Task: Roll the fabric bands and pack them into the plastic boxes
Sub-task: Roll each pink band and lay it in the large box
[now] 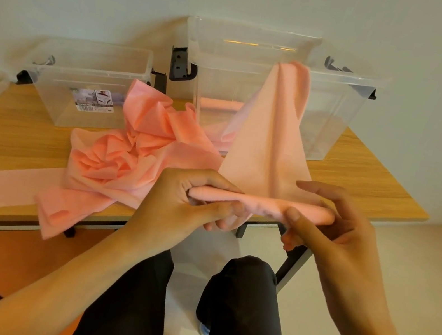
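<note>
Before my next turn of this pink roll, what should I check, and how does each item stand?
1. Left hand grips the roll at its left end: ok.
2. Right hand grips its right end: ok.
3. Roll even along its length: ok.
4. Unrolled tail free to feed: not ok, draped over the large box rim.
5. Fabric pile secure on the table: not ok, one corner overhangs the front edge.
6. Small box open for packing: ok.
</note>
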`<control>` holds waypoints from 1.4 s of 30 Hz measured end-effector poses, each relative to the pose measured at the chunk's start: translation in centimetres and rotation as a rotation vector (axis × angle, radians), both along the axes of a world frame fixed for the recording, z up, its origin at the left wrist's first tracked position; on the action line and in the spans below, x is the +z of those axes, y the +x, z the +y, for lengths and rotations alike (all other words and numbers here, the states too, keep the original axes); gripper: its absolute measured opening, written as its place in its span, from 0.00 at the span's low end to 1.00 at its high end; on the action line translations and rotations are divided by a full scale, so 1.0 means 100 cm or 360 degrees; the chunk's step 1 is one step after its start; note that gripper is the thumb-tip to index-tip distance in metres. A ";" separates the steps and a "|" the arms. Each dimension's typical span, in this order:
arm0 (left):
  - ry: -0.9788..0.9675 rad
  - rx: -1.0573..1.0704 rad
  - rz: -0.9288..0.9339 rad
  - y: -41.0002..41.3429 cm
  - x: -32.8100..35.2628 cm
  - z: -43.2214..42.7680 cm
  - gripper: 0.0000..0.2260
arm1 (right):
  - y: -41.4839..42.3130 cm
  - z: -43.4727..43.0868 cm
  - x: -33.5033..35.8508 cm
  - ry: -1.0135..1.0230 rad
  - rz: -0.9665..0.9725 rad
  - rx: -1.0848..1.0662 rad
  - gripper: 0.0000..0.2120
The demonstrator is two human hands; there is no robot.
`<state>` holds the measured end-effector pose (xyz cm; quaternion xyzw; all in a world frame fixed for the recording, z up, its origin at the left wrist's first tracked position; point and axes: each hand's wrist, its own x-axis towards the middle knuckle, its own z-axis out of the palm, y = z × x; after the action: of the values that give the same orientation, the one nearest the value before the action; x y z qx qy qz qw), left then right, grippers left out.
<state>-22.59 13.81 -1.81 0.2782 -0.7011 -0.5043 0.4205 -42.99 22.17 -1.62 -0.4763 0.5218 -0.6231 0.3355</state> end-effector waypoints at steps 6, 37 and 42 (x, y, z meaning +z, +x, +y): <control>-0.0046 0.0037 0.0009 0.003 0.010 -0.001 0.03 | -0.003 -0.001 0.012 -0.0031 0.0011 0.0106 0.13; -0.0002 -0.0109 0.0050 0.013 0.031 0.008 0.11 | -0.012 0.013 0.028 -0.0073 0.0249 0.0194 0.10; -0.0094 -0.0123 0.0020 0.011 0.026 0.006 0.10 | -0.011 0.011 0.027 -0.0117 0.0244 0.0090 0.10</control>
<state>-21.48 14.37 0.80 0.2353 -0.7232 -0.5009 0.4131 -44.05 23.23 1.08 -0.5491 0.5093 -0.5938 0.2943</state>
